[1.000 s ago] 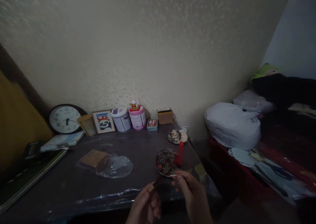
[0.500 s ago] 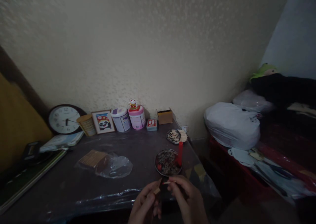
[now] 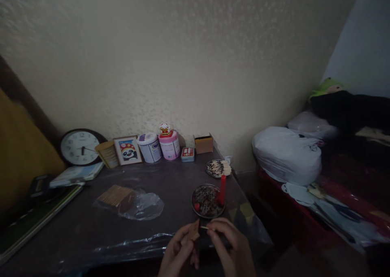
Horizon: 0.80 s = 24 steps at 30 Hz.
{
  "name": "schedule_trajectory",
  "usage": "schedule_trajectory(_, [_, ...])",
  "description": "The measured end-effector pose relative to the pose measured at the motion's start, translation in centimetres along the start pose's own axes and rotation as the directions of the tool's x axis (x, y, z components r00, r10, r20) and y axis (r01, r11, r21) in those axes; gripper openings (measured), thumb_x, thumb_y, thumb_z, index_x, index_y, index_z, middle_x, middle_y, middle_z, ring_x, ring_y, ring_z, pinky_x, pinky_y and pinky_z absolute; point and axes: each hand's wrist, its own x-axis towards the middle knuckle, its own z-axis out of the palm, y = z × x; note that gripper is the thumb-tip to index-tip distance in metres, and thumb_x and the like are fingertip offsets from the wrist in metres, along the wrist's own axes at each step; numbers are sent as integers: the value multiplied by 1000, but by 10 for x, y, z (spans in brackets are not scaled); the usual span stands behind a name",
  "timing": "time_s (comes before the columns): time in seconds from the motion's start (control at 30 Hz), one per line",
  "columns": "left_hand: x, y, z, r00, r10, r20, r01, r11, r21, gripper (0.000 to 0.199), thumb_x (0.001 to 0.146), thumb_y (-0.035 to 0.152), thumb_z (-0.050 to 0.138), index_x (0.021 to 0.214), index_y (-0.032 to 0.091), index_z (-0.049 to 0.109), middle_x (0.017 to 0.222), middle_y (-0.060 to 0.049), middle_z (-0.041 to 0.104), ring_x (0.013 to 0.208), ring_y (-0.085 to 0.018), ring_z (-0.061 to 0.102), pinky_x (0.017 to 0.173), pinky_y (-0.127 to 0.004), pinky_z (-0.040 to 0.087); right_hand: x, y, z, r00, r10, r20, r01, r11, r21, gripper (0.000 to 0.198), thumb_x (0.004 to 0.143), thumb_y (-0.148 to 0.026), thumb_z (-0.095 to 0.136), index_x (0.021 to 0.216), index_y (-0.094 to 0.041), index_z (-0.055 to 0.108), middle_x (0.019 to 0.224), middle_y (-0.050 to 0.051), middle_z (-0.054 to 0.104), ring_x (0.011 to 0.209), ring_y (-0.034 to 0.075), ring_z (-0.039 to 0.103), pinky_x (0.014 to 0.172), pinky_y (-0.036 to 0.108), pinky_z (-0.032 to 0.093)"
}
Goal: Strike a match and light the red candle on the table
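Observation:
Near the table's front edge, my left hand (image 3: 179, 248) is closed on a small brown matchbox (image 3: 193, 230), tilted up between thumb and fingers. My right hand (image 3: 228, 242) pinches a thin match (image 3: 204, 227), its red head pointing left, close to the matchbox's side; I cannot tell if they touch. No flame shows. Just beyond the hands lies a round metal plate (image 3: 195, 212) with dark and reddish bits on it. A red candle (image 3: 223, 190) stands upright at the plate's right side, unlit.
A second plate (image 3: 210, 173) behind holds many burnt matches (image 3: 221, 168). To the left lie a clear plastic bag (image 3: 146, 206) and a brown ridged stack (image 3: 115, 195). Along the wall stand a clock (image 3: 79, 147), a framed picture (image 3: 128, 151), tins (image 3: 149, 148) and an open cardboard box (image 3: 204, 145).
My left hand has turned the matchbox so more of its broad face shows. The match in my right hand has shifted slightly, its head now nearer the matchbox.

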Motion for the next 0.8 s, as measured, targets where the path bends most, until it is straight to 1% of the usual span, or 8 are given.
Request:
schedule_trajectory(0.1, [0,0,0,999,-15,-33,16,1000,3,51,62,50,76,103,22,69,52,2,57,48,-11,49,50,-25,34,-2,1,0,1000,-22,-2,22,1000,-4,12,86,-20,55,85,-22,67,86,3,71,81,13,68,73,15,51])
schedule_trajectory(0.23, [0,2,2,998,7,-57,-5,1000,19,49,62,49,76,101,22,70,54,1,58,47,-10,48,50,-24,35,-4,5,0,999,-33,-21,32,999,-37,14,86,-20,55,88,-22,68,87,3,72,81,14,69,74,16,52])
schedule_trajectory(0.37, [-2,4,5,997,10,-78,-9,1000,14,51,60,50,77,102,21,70,52,1,58,46,-10,48,49,-25,35,-4,6,0,997,-60,-46,56,996,-71,13,84,-18,56,88,-23,68,84,3,73,78,15,70,72,17,54])
schedule_trajectory(0.57, [-3,7,6,998,15,-69,-12,999,38,50,61,51,76,101,21,70,50,1,58,46,-10,47,49,-24,34,-6,4,-3,989,-143,-46,138,986,-97,13,84,-16,56,88,-22,67,84,2,74,78,13,70,73,15,53])
schedule_trajectory(0.73, [-3,6,6,998,18,-60,-16,999,33,54,60,52,76,101,19,69,51,1,57,46,-10,46,49,-24,32,-7,6,-2,981,-184,-65,173,974,-144,14,84,-15,56,89,-22,67,84,2,74,77,13,70,73,16,54])
schedule_trajectory(0.8, [-3,5,6,999,21,-48,-19,999,46,54,61,53,75,102,18,68,50,1,57,46,-10,45,49,-24,30,-8,6,-2,980,-193,-48,183,970,-159,14,84,-15,55,89,-22,67,84,3,74,77,14,71,72,17,55])
